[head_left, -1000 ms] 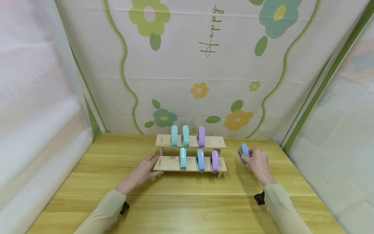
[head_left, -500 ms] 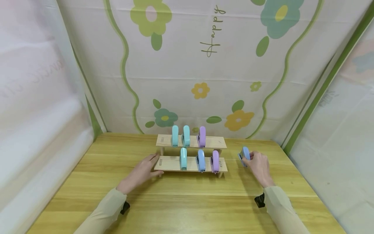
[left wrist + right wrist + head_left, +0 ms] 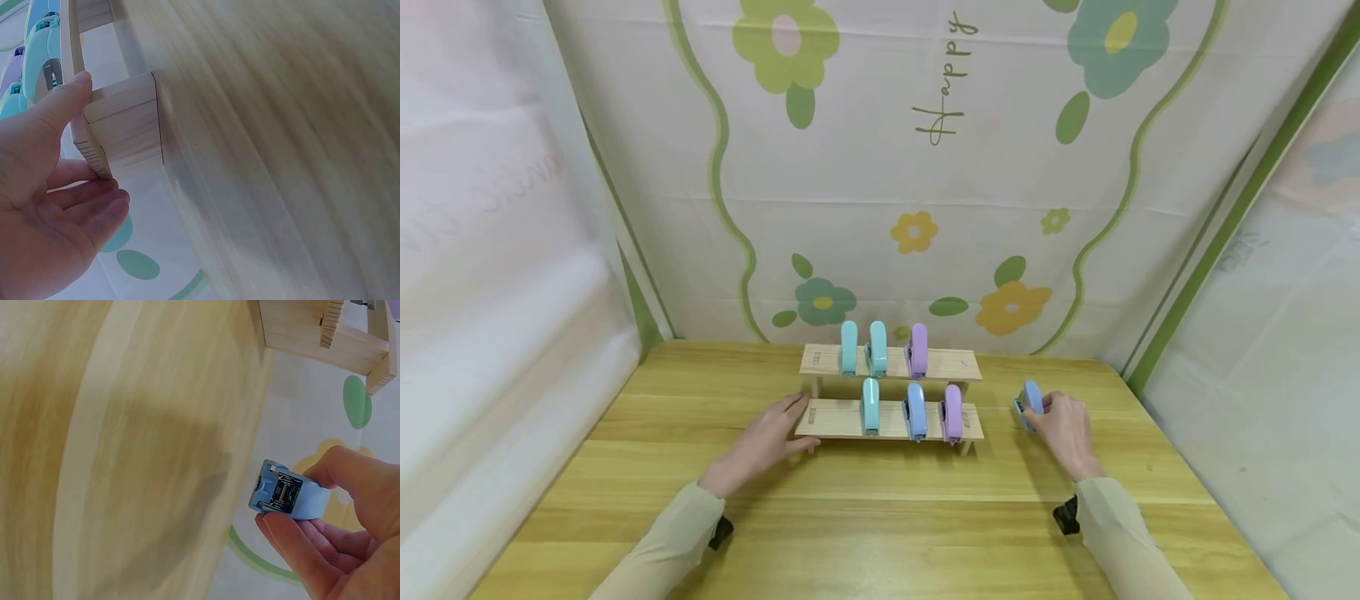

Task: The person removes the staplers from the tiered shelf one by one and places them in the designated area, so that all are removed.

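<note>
Flowered cloth [image 3: 850, 183] hangs at twelve o'clock behind the wooden table [image 3: 880, 533]. The left hand [image 3: 763, 442] grips the nine-o'clock end of a rack [image 3: 833, 418]; toward three o'clock, the right hand [image 3: 1065, 427] pinches a blue stapler [image 3: 311, 500]. Six other staplers [image 3: 870, 406] sit on the rack.

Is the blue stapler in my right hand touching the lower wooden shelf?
Apart. The head view shows a strip of tabletop between the blue stapler in the right hand and the lower wooden shelf.
</note>
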Demonstrator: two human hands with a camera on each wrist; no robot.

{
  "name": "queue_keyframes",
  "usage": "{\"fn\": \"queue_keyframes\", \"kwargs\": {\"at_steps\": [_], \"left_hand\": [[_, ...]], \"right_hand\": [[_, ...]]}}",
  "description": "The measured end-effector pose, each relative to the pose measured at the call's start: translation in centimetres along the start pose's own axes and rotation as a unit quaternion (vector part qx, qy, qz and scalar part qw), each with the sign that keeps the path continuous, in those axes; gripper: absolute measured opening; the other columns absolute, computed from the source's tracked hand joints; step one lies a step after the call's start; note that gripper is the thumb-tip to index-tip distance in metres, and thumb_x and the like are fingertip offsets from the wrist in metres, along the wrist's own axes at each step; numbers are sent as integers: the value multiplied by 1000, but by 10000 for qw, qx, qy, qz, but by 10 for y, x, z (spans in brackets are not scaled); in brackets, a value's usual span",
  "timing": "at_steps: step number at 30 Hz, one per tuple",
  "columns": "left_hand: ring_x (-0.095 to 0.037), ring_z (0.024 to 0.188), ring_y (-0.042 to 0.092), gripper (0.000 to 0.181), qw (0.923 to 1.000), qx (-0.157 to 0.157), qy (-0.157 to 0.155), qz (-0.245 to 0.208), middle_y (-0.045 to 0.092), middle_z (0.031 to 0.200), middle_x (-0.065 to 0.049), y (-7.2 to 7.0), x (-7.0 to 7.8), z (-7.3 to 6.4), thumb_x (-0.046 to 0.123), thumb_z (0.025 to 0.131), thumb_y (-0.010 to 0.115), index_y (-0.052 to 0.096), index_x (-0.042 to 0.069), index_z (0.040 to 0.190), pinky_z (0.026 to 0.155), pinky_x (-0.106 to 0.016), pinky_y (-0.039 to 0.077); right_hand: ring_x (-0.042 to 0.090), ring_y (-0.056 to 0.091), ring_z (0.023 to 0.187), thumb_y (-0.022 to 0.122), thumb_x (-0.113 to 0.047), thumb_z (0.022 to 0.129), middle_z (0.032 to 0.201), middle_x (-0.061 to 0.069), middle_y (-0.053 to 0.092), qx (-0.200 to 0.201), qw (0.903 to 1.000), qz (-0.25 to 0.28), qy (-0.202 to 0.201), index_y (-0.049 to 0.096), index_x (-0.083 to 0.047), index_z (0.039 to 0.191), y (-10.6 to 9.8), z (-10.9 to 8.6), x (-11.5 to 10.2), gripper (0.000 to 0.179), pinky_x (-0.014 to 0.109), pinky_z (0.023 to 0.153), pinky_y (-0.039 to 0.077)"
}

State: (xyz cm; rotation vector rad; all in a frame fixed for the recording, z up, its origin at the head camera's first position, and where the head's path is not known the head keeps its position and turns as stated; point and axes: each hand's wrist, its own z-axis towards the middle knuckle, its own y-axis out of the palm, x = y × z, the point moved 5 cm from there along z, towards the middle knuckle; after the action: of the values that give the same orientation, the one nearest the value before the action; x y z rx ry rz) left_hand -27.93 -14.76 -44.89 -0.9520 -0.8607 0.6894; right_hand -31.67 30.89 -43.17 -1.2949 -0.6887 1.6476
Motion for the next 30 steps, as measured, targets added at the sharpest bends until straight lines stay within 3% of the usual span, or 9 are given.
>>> {"fn": "queue_keyframes", "kwargs": {"at_steps": [30], "left_hand": [[-43, 132, 52, 78, 9997, -185, -174, -9, 49, 146, -27, 0, -1, 0, 34, 87, 76, 44, -9, 144, 108, -52, 50]], "right_hand": [[19, 62, 56, 73, -15, 87, 85, 30, 70, -76, 9999, 44, 114, 66, 13, 94, 14, 3, 11, 31, 25, 43, 52]]}}
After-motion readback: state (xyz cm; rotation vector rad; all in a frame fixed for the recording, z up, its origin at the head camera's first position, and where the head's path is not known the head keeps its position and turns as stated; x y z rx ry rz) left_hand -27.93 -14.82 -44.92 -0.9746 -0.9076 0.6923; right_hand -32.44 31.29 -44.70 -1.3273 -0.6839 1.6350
